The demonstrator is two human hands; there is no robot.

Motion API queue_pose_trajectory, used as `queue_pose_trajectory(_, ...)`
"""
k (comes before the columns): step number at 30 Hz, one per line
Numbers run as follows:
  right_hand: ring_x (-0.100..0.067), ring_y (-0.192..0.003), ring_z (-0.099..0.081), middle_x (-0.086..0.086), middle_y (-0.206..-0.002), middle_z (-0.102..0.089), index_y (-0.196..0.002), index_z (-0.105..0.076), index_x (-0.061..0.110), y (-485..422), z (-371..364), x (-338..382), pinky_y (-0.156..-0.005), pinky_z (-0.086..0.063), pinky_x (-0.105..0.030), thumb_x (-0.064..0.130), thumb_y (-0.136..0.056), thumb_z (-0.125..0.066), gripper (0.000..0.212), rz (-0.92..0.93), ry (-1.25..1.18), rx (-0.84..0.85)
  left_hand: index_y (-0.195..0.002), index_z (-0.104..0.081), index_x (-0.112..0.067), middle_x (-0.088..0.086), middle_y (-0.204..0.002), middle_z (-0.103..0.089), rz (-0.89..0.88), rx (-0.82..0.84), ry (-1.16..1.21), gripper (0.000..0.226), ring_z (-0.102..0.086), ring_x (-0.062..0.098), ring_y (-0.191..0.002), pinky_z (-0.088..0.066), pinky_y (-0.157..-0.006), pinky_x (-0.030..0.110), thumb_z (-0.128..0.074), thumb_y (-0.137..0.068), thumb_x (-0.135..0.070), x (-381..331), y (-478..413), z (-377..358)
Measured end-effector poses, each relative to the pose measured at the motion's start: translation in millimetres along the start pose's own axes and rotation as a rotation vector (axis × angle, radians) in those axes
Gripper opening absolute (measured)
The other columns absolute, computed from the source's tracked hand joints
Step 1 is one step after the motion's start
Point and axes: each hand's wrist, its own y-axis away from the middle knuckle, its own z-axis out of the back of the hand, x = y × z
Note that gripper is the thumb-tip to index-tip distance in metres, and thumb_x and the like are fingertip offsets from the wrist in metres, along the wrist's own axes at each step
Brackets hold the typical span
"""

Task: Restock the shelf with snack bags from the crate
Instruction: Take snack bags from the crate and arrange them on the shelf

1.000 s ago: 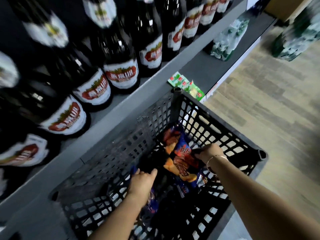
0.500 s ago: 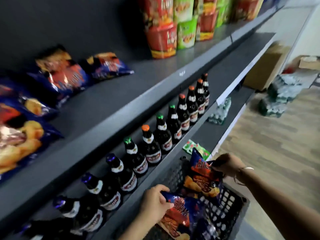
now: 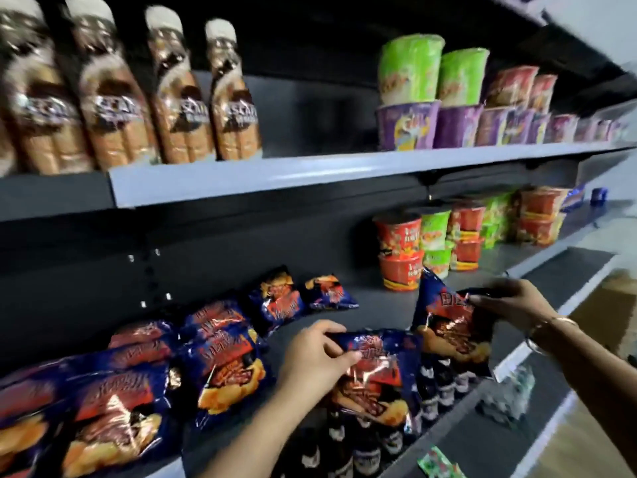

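The left hand [image 3: 315, 360] pinches one blue-and-red snack bag [image 3: 374, 381] by its top edge, fingers curled over the seam, and the bag hangs below the hand in front of the shelf [image 3: 362, 298]. The right hand [image 3: 506, 301] grips a second snack bag [image 3: 448, 329] the same way, held up just right of the first, so two bags are in the air. Left of the left hand about seven matching bags [image 3: 227, 367] already lie on the shelf (the nearest ones overlap and blur, so the count is rough). Beyond the right hand stand stacked noodle cups [image 3: 400, 257], red and green. On the shelf above are four brown bottles [image 3: 179, 98] in plain view and more cups [image 3: 410, 98], green over purple. Below both hands a row of dark bottles [image 3: 365, 439] shows.
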Motion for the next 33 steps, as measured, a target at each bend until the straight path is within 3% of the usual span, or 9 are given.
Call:
queue_pose_trajectory(4,-0.015,-0.071,-0.057,-0.008,-0.075,-0.061,-0.080,-0.069,0.002,-48.1,-30.5,46.6,-0.050,-0.039,-0.013,0.009,-0.072,-0.079,0.015,0.162,0.079,-0.024,-0.102,-0.062,-0.028,-0.016,-0.059,-0.061,0.036,-0.249,-0.086,0.033,-0.058,-0.002,-0.069,-0.037,-0.062,0.009,-0.077,-0.073,-0.033,-6.8,-44.7,39.2)
queue_pose_trajectory(6,-0.019,-0.081,-0.057,-0.010,-0.082,-0.064,-0.088,-0.070,-0.002,-66.5,-53.1,62.6,-0.057,-0.035,-0.021,0.009,-0.072,-0.078,0.020,0.252,0.118,0.010,-0.103,-0.062,-0.024,-0.013,-0.065,-0.065,0.096,-0.343,-0.150,0.032,-0.062,0.002,-0.074,-0.041,-0.065,0.014,-0.075,-0.074,-0.033,-3.5,-69.6,46.2)
queue_pose_trajectory(8,-0.018,-0.085,-0.059,-0.011,-0.088,-0.068,-0.091,-0.071,-0.002,-82.8,-76.0,71.1,-0.066,-0.034,-0.021,0.008,-0.073,-0.077,0.021,0.321,0.144,0.051,-0.105,-0.062,-0.021,-0.010,-0.081,-0.071,0.180,-0.419,-0.204,0.032,-0.065,0.007,-0.084,-0.048,-0.074,0.022,-0.072,-0.077,-0.033,5.0,-92.3,46.5)
queue_pose_trajectory(11,-0.017,-0.089,-0.058,-0.007,-0.093,-0.067,-0.095,-0.070,0.003,-108.5,-110.7,70.7,-0.073,-0.036,-0.020,0.012,-0.076,-0.075,0.022,0.346,0.182,0.134,-0.115,-0.053,-0.022,-0.002,-0.090,-0.071,0.307,-0.501,-0.210,0.038,-0.066,0.015,-0.089,-0.053,-0.074,0.029,-0.068,-0.081,-0.032,24.2,-119.6,37.2)
queue_pose_trajectory(15,-0.021,-0.104,-0.059,-0.007,-0.108,-0.064,-0.099,-0.069,0.011,-140.5,-159.0,57.0,-0.086,-0.041,-0.024,0.019,-0.079,-0.072,0.022,0.332,0.238,0.232,-0.117,-0.049,-0.012,0.003,-0.096,-0.067,0.388,-0.545,-0.197,0.034,-0.064,0.020,-0.089,-0.050,-0.069,0.029,-0.063,-0.087,-0.022,43.7,-144.6,17.5)
queue_pose_trajectory(20,-0.025,-0.117,-0.052,-0.010,-0.114,-0.056,-0.088,-0.062,0.022,-164.4,-216.6,38.2,-0.093,-0.039,-0.024,0.018,-0.086,-0.063,0.005,0.311,0.251,0.327,-0.112,-0.045,-0.011,0.006,-0.102,-0.063,0.470,-0.558,-0.265,0.027,-0.064,0.023,-0.089,-0.051,-0.067,0.032,-0.056,-0.089,-0.016,62.3,-164.2,-7.2)
queue_pose_trajectory(23,-0.027,-0.133,-0.039,-0.016,-0.129,-0.049,-0.113,-0.059,0.015,-171.6,-236.2,25.2,-0.102,-0.035,-0.025,0.016,-0.088,-0.057,0.024,0.287,0.230,0.322,-0.126,-0.033,-0.013,0.010,-0.118,-0.054,0.482,-0.565,-0.303,0.046,-0.060,0.025,-0.099,-0.048,-0.071,0.032,-0.058,-0.087,-0.016,73.3,-166.8,-17.0)
queue_pose_trajectory(27,-0.031,-0.118,-0.051,-0.020,-0.132,-0.044,-0.129,-0.048,0.017,-169.2,-239.9,17.3,-0.100,-0.036,-0.024,0.020,-0.088,-0.059,0.043,0.259,0.175,0.355,-0.140,-0.018,-0.019,0.011,-0.131,-0.034,0.447,-0.525,-0.400,0.072,-0.045,0.028,-0.113,-0.042,-0.069,0.027,-0.063,-0.084,-0.018,74.3,-163.6,-28.4)
queue_pose_trajectory(33,-0.034,-0.119,-0.050,-0.023,-0.134,-0.041,-0.142,-0.034,0.017,-159.8,-225.8,15.9,-0.104,-0.035,-0.029,0.027,-0.089,-0.058,0.059,0.254,0.123,0.342,-0.134,-0.025,-0.017,0.013,-0.132,-0.027,0.467,-0.459,-0.502,0.065,-0.037,0.032,-0.118,-0.045,-0.087,0.039,-0.064,-0.082,-0.023,60.7,-150.8,-40.9)
